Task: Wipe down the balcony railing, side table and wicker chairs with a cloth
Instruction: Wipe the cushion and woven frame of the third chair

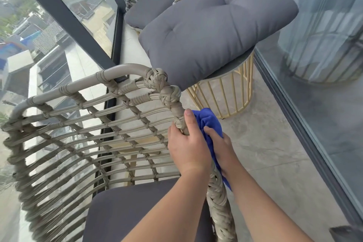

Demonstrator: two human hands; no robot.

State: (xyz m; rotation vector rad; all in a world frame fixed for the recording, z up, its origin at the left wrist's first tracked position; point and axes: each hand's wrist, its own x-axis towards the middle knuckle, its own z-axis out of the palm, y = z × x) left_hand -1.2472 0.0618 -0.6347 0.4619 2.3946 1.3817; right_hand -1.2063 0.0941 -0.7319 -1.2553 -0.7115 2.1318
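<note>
My left hand (187, 147) curls around the chair's (82, 124) woven arm post, thumb up along the wrap. Just right of it, my right hand (220, 149) grips the blue cloth (208, 120), bunched and pressed against the outer side of that same post. Past the post, a grey cushion (216, 27) lies across the side table (231, 88) with gold wire legs. A second chair (151, 4) stands beyond. The railing (64, 15) with glass panels runs along my left.
</note>
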